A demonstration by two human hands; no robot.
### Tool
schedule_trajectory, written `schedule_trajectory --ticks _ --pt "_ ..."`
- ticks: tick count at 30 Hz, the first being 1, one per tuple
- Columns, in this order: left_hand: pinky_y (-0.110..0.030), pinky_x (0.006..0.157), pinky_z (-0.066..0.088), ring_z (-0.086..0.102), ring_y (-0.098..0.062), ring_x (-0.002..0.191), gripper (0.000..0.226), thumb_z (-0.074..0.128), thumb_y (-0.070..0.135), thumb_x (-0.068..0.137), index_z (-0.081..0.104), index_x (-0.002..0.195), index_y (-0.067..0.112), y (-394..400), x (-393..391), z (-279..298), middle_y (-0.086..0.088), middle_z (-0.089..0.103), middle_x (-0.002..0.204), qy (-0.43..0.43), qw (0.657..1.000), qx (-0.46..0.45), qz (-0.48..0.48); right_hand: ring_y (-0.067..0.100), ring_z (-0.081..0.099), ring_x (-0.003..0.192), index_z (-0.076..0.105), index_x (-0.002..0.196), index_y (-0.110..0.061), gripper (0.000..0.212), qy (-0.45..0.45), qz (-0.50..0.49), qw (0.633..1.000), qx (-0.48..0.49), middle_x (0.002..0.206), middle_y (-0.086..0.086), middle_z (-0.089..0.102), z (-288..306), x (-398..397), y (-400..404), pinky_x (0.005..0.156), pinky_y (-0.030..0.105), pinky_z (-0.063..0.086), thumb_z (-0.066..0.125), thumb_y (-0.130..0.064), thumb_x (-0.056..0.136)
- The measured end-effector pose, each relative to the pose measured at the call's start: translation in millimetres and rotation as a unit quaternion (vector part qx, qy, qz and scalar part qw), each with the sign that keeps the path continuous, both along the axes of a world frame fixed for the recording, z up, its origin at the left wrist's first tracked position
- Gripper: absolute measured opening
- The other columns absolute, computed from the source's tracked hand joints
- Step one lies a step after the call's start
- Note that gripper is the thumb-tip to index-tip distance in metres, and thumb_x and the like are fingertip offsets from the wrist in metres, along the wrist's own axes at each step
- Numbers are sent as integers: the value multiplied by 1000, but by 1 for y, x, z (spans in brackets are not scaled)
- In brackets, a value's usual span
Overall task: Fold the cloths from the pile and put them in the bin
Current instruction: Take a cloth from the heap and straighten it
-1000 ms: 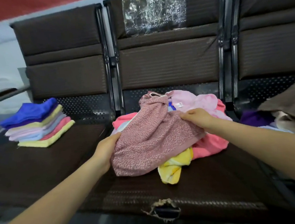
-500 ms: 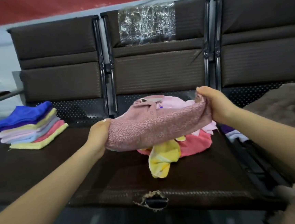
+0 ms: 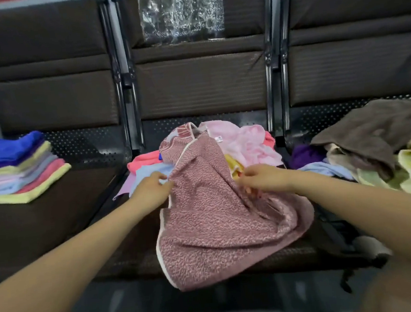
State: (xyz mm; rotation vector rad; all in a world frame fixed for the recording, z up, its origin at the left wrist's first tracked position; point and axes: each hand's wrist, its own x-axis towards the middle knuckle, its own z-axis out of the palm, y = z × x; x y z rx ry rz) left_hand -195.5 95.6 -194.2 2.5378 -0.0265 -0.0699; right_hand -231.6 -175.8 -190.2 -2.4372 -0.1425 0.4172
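Dusty-pink cloth [image 3: 220, 219]: a speckled terry piece with a pale edging, spread over the front of the middle seat of the bench [image 3: 56, 218], its lower corner hanging past the seat edge. It serves as landmark for all entries below.

Left hand [image 3: 150, 189]: at the left edge of the dusty-pink cloth, fingers [image 3: 160, 177] pinching the hem.

Right hand [image 3: 263, 179]: on the right side of the dusty-pink cloth, fingers curled into a gathered fold of the fabric.

Pile [image 3: 243, 145]: directly behind the dusty-pink cloth and partly under it, unfolded pieces in light pink, coral, yellow and light blue.

Folded stack [image 3: 19, 172]: well to the left of the dusty-pink cloth, on the next seat; yellow at the bottom, blue on top, pastel layers between.

Loose heap [image 3: 372, 141]: well to the right of the dusty-pink cloth, on the third seat; brown, pale yellow, purple and light blue pieces, unfolded.

Plastic sheet [image 3: 180, 12]: beyond the dusty-pink cloth, on the middle backrest, clear and crinkled.
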Motion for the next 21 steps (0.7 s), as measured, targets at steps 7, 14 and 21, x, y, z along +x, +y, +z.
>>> schedule_trajectory --ticks 7,14,21 --pt "-34 83 50 61 -17 87 17 56 39 92 62 93 23 -47 57 6 5 65 86 -94 988 -112 -48 16 46 53 55 72 -11 30 1 -174 960 219 64 6 51 -11 77 33 57 31 42 56 -32 93" --pt "-31 67 36 47 -16 74 27 56 26 89 60 69 9 -59 95 9 -4 53 72 -89 952 -289 40 26 65 93 70 87 -6 17 -61 -247 905 341 98 13 71 -8 105 39 87 36 51 67 -22 86" --pt "-36 68 35 43 -18 76 30 47 27 91 62 81 3 16 97 27 -13 51 79 -185 920 -272 213 14 60 73 65 84 -11 13 -169 -304 717 605 78 3 64 54 104 -14 68 25 49 55 -13 92"
